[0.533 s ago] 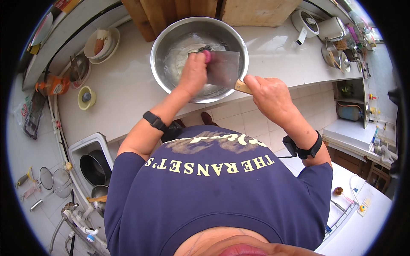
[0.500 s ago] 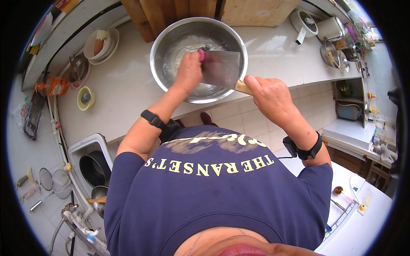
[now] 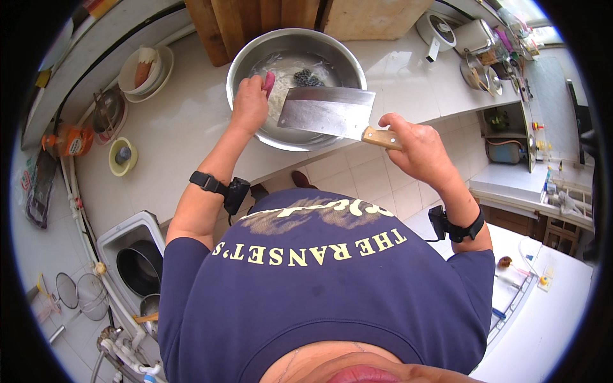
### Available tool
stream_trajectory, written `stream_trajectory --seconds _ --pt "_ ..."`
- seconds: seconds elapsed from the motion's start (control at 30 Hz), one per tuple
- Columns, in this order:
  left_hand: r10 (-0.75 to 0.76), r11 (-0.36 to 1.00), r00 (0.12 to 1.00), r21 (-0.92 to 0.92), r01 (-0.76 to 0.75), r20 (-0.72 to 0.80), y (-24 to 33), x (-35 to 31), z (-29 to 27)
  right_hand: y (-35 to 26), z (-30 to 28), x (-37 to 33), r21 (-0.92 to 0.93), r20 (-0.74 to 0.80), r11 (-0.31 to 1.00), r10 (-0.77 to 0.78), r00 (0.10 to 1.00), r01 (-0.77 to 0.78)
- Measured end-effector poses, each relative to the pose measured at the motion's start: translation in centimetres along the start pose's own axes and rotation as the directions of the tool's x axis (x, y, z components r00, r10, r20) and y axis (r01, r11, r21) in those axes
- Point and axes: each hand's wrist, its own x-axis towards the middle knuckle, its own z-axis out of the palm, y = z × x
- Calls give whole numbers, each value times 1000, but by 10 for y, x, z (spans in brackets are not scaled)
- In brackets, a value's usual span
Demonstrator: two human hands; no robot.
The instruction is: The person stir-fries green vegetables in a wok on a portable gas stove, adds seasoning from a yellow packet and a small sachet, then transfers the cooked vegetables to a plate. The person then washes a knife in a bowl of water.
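My right hand [image 3: 423, 152] is wrapped round the wooden handle of a cleaver [image 3: 329, 112]. Its broad blade lies flat-side up over the near part of a large steel basin [image 3: 359, 67]. At the basin's left side, my left hand [image 3: 250, 107] has its fingers closed on a small pink piece [image 3: 270, 82], whose kind I cannot make out. Inside the basin are cloudy water and whitish shreds [image 3: 279, 96]. A dark, curly steel-wool-like clump [image 3: 307, 78] sits there beyond the blade.
Wooden boards [image 3: 377, 18] stand behind the basin. To the left are stacked bowls [image 3: 163, 71] and a small yellow bowl [image 3: 132, 159]. A lidded white pot [image 3: 437, 32] stands at the back right. Lower left, a sink [image 3: 110, 241] holds a black pot [image 3: 139, 267].
The cleaver has come away from my left hand and its blade has tilted flatter. My left hand has moved left with the pink piece, and the dark clump shows more fully.
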Motion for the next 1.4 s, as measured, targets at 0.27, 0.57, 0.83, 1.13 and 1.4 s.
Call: stream_trajectory --seconds 0.27,0.57,0.83,1.13,1.4 --pt "32 994 999 -104 -36 -35 -24 -6 -9 -17 21 -19 859 369 252 298 880 -446" --pt "122 959 992 -256 -124 -23 12 -78 -34 -35 51 -55 976 104 132 409 907 -172" --pt "276 944 912 -263 -198 305 66 -169 14 -3 154 -48 886 -4 393 540 842 -247" --pt "241 970 666 -195 -145 706 57 -194 66 34 163 -220 911 -187 -74 802 567 406" --pt "281 952 462 -184 -246 841 97 -204 128 36 162 -406 858 -204 236 972 -119 456"
